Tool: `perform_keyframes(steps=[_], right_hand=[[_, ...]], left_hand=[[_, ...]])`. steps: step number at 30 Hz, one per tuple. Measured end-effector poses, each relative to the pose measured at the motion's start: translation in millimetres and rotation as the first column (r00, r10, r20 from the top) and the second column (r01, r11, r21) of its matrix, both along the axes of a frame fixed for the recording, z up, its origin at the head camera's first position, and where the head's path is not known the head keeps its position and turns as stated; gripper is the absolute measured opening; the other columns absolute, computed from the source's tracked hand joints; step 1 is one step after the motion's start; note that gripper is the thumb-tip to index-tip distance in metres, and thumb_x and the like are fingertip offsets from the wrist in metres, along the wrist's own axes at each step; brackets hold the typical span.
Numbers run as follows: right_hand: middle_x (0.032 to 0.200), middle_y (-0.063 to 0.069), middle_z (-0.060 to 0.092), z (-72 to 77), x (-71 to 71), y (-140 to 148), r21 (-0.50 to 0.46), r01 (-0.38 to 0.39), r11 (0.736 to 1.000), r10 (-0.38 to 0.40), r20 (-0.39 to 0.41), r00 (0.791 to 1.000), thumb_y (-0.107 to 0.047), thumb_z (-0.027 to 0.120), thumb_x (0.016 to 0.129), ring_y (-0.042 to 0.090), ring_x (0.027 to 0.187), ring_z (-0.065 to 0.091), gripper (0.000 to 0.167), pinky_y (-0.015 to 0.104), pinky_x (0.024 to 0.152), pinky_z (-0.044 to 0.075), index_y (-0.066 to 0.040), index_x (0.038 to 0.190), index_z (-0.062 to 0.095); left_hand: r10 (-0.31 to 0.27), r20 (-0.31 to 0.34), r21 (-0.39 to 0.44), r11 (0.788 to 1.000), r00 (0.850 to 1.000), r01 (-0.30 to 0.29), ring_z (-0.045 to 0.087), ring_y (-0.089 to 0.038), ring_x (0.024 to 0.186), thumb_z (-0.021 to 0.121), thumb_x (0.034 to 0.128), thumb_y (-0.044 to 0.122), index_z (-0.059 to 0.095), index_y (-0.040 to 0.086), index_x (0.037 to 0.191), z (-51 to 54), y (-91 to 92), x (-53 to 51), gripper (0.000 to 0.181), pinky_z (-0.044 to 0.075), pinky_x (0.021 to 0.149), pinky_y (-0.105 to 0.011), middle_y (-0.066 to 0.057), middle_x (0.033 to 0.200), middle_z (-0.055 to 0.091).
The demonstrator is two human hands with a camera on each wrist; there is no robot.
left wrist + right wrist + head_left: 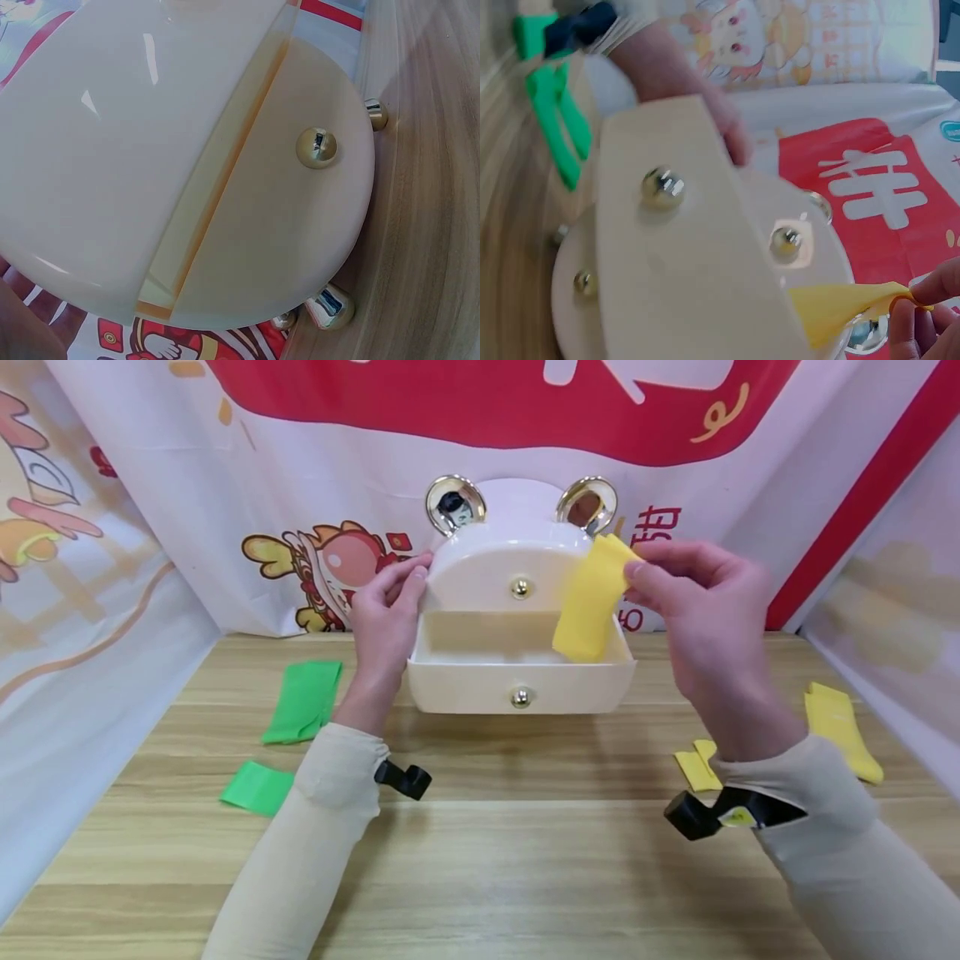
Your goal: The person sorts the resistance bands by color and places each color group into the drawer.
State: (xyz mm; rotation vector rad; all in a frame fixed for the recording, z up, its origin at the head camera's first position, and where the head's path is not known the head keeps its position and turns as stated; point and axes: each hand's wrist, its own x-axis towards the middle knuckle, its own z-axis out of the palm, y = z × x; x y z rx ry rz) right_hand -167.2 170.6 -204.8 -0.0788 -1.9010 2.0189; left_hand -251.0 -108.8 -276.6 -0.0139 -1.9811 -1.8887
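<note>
The right hand, in a beige sleeve, pinches the top of a flat yellow fabric piece between thumb and fingers. The piece hangs at the right end of the cream-white, round-topped plastic drawer box; I cannot tell whether its lower end touches the box. The left hand has its fingers and thumb extended, their tips touching the left side of the box.

The light wood-grain tabletop spreads before and under the box; white fabric walls with red and cartoon prints rise behind it and to both sides.

Nearest, two green fabric pieces lie left of the box, the left sleeve against the view of the closer one. Two more yellow fabric pieces lie right of the box, partly covered by the right forearm. The box's middle drawer is pulled out, its front bearing a gold ball knob. Two gold-rimmed round discs top the box.
</note>
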Motion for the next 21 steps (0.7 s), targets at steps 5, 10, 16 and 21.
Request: perform_keyframes(steps=[5, 10, 16, 21], right_hand=[[0.115, 0.0, 0.074, -16.5, 2.2, 1.3, 0.235, 0.118, 0.965, -0.105, -0.065, 0.992, -0.032, 0.083, 0.092, 0.02, 0.096, 0.069, 0.036, 0.014, 0.086, 0.061, -0.013, 0.122, 0.079], [0.105, -0.003, 0.076, -31.1, 4.7, -8.4, 0.369, 0.198, 0.908, -0.158, -0.136, 0.978, -0.034, 0.08, 0.095, 0.019, 0.085, 0.066, 0.031, 0.014, 0.079, 0.06, -0.015, 0.12, 0.08], [0.1, 0.005, 0.076, -42.4, 5.1, -22.9, 0.406, 0.196, 0.893, -0.129, -0.188, 0.974, -0.024, 0.08, 0.095, 0.014, 0.08, 0.068, 0.025, 0.013, 0.075, 0.059, -0.009, 0.115, 0.081], [0.095, 0.011, 0.077, -47.3, 5.2, -35.7, 0.441, 0.172, 0.881, -0.073, -0.233, 0.97, -0.013, 0.079, 0.094, 0.011, 0.074, 0.069, 0.017, 0.013, 0.071, 0.059, -0.004, 0.108, 0.082]], left_hand=[[-0.002, -0.008, 0.006, 1.0, 1.0, 0.003, 0.071, -0.011, 0.123, 0.066, 0.1057, 0.03, 0.079, 0.023, 0.127, 0.1, 1.1, -0.4, 0.026, 0.057, 0.11, -0.029, 0.007, 0.135, 0.075], [0.002, -0.006, 0.006, 1.0, 1.0, -0.002, 0.071, -0.011, 0.123, 0.066, 0.1059, 0.03, 0.078, 0.023, 0.128, -0.6, 0.6, 0.3, 0.026, 0.057, 0.11, -0.029, 0.007, 0.135, 0.075], [0.002, -0.009, 0.01, 1.0, 1.0, -0.002, 0.072, -0.011, 0.122, 0.066, 0.1059, 0.03, 0.079, 0.023, 0.127, -0.6, 0.4, 0.5, 0.026, 0.057, 0.109, -0.029, 0.007, 0.135, 0.075], [0.005, -0.021, 0.019, 1.0, 1.0, -0.005, 0.072, -0.01, 0.121, 0.068, 0.1049, 0.029, 0.079, 0.02, 0.126, 0.1, 1.7, -0.3, 0.026, 0.057, 0.108, -0.027, 0.005, 0.133, 0.077]])
